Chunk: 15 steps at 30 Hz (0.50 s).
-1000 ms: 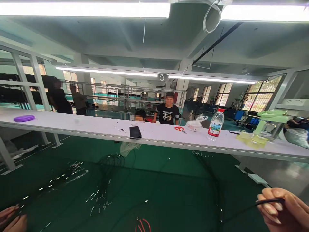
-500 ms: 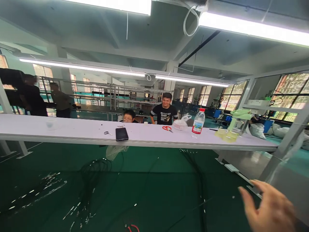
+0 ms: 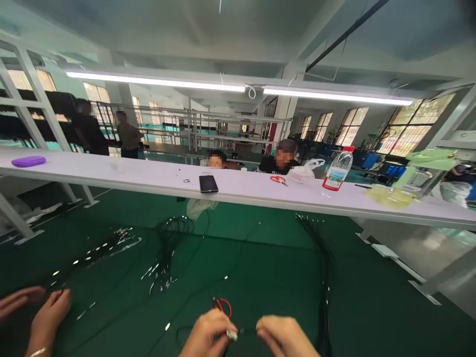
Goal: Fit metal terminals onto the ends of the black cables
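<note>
Near the bottom middle, my left hand is closed in a pinch on a small whitish connector. A thin black cable runs from there to my right hand, whose fingertips are pressed together on it. Just beyond my left hand lies a tool with red handles, partly hidden by it. Black cables with white tips are spread on the green table: one bundle left of centre, another to the right.
At the lower left are a co-worker's hands, beside more cables. A raised white shelf crosses behind the table, bearing a phone, red-handled scissors, a water bottle, a purple case and a green press.
My right hand, formerly open at the lower right, is now closed near the middle. My left hand has come into view with the connector. The view has swung left; a co-worker's hands appear.
</note>
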Motion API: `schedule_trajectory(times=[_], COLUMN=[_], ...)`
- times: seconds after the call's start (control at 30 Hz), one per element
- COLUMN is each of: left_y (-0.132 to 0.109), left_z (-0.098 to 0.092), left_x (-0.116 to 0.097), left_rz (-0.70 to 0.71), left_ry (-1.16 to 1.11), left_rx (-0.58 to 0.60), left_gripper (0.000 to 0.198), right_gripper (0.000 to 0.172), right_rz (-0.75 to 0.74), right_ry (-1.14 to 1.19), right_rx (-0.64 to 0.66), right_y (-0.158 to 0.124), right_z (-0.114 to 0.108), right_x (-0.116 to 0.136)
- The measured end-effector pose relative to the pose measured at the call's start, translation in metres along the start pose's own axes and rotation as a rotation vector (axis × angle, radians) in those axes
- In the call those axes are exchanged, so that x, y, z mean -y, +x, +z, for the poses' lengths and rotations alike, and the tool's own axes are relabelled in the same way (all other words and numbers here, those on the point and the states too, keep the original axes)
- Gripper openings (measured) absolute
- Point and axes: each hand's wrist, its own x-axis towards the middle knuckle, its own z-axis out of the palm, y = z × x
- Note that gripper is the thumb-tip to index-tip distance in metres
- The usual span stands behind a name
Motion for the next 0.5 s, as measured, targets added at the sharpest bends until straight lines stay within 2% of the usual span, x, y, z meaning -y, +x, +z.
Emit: schedule_trajectory(times=[0.1,0.17,0.23,0.3,0.37,0.43,0.5], left_y=[0.0,-0.004,-0.015,-0.032,-0.049,-0.063,-0.071], left_z=[-0.019,-0.04,-0.067,-0.097,-0.123,-0.139,-0.141], left_x=[-0.004,0.004,0.022,0.048,0.074,0.09,0.093], left_rz=[-0.147,-0.258,-0.359,-0.443,-0.535,-0.641,-0.703], left_ry=[-0.121,-0.213,-0.292,-0.412,-0.664,-0.865,-0.986], left_rx=[-0.251,-0.433,-0.605,-0.827,-1.038,-1.121,-1.092], left_gripper=[0.033,0.035,0.038,0.035,0.021,0.015,0.017], right_gripper=[0.038,0.034,0.031,0.032,0.034,0.031,0.018], right_rz=[0.14,0.253,0.355,0.441,0.525,0.614,0.731], right_ry=[0.06,0.095,0.119,0.137,0.154,0.2,0.236], right_rx=[-0.082,-0.18,-0.267,-0.344,-0.43,-0.481,-0.492], right_y=[0.009,0.011,0.007,-0.001,-0.011,-0.02,-0.029], right_z=[-0.042,-0.067,-0.089,-0.107,-0.124,-0.14,-0.153], right_x=[0.002,-0.004,-0.015,-0.03,-0.046,-0.06,-0.069])
